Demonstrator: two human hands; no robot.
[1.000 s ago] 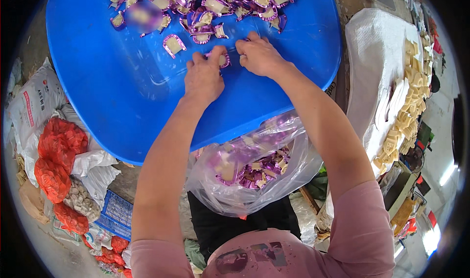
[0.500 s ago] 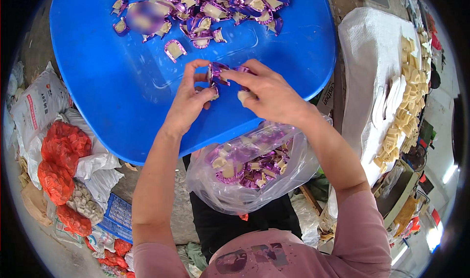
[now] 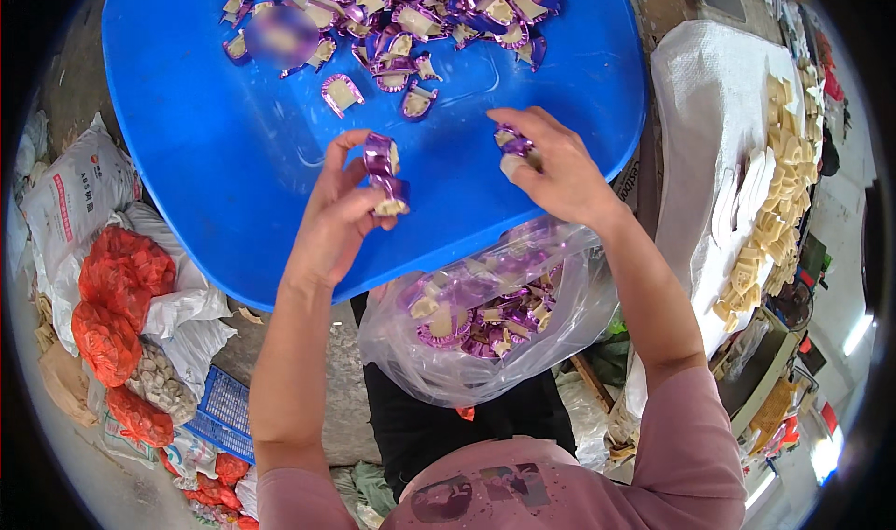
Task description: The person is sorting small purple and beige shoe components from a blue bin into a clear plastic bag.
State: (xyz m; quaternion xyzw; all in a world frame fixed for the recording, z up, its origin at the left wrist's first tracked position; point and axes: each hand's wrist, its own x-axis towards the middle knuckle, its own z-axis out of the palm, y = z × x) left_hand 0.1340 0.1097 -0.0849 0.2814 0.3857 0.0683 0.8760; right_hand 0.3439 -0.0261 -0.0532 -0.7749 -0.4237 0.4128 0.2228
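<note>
My left hand (image 3: 327, 215) is over the near part of a blue plastic tub (image 3: 233, 175), its fingers closed on shiny purple-and-cream plastic pieces (image 3: 381, 157); at least two seem to be stacked there. To the right, my right hand (image 3: 565, 174) pinches another small purple piece (image 3: 511, 142) between thumb and fingers. A heap of similar purple pieces (image 3: 415, 21) lies at the tub's far side. Two loose ones rest nearer me: an arched piece (image 3: 342, 93) and another purple piece (image 3: 419, 103). A blurred patch hides part of the heap.
Over my lap an open clear plastic bag (image 3: 401, 357) holds more purple pieces. White sacks (image 3: 79, 175) and red bags (image 3: 121, 273) crowd the left, beside a blue crate (image 3: 222, 409). On the right, cream pieces (image 3: 775, 222) lie along a white woven sack (image 3: 700, 110).
My hands have drawn apart, the right one moving rightward with a piece. A purple piece now lies on the tub near the heap where none lay before. The view has shifted slightly.
</note>
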